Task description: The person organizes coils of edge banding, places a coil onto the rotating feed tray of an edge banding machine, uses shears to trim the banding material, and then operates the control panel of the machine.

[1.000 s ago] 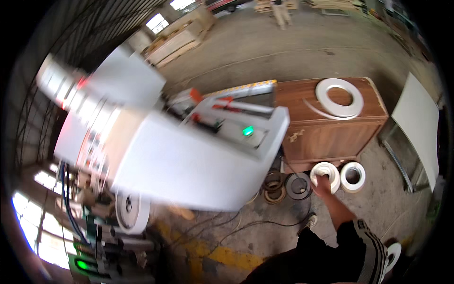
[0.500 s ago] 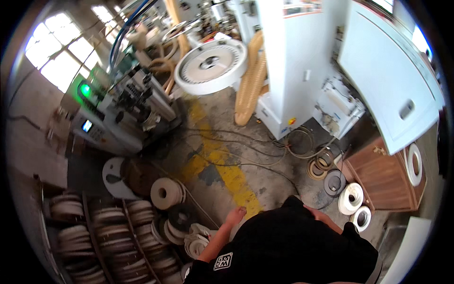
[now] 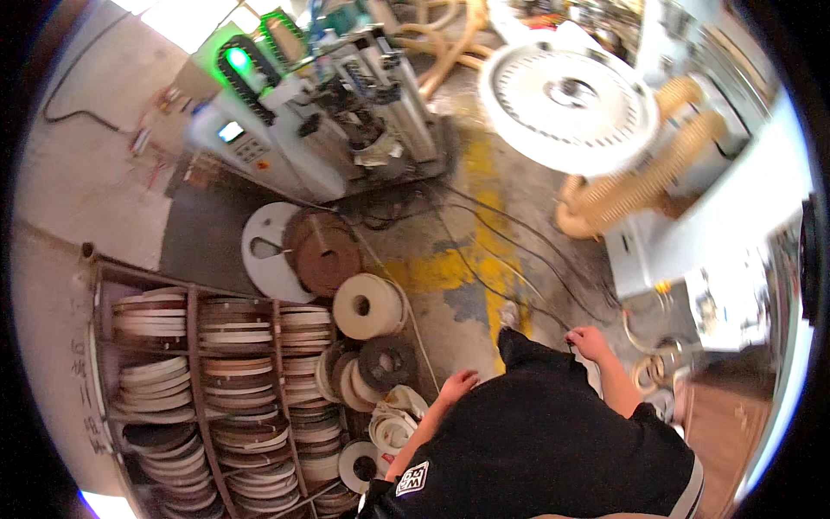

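Your left hand (image 3: 459, 385), half-curled, seems empty, the cream roll (image 3: 382, 311) beyond it unhandled; your right hand (image 3: 590, 343) curls, hold unclear.

"What's nearest our left hand (image 3: 458, 385)?"
"White rolls (image 3: 379, 428), beside the packed rack (image 3: 197, 346) of reels (image 3: 238, 337)."
"And our curled right hand (image 3: 590, 343)?"
"Over the floor (image 3: 450, 324), near black cables (image 3: 553, 258); we can't tell whether it holds anything."
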A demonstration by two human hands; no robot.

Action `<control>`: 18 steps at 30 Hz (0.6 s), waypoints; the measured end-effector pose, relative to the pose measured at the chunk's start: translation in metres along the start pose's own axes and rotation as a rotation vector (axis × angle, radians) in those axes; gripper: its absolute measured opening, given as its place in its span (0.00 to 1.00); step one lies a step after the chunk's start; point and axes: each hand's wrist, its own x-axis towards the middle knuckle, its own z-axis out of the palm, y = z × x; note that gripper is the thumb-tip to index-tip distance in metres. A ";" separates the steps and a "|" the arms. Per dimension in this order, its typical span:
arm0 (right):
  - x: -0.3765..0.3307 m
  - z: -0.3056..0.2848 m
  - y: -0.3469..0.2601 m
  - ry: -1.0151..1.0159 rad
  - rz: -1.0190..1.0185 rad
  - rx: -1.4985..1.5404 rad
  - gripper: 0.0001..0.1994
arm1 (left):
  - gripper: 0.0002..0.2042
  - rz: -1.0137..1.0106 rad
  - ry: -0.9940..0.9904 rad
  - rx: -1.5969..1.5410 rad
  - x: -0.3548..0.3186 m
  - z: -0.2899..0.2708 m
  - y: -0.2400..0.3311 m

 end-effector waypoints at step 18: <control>0.451 -0.280 -0.347 0.908 -0.146 -0.502 0.42 | 0.11 -0.416 0.187 -0.235 0.214 -0.319 -0.031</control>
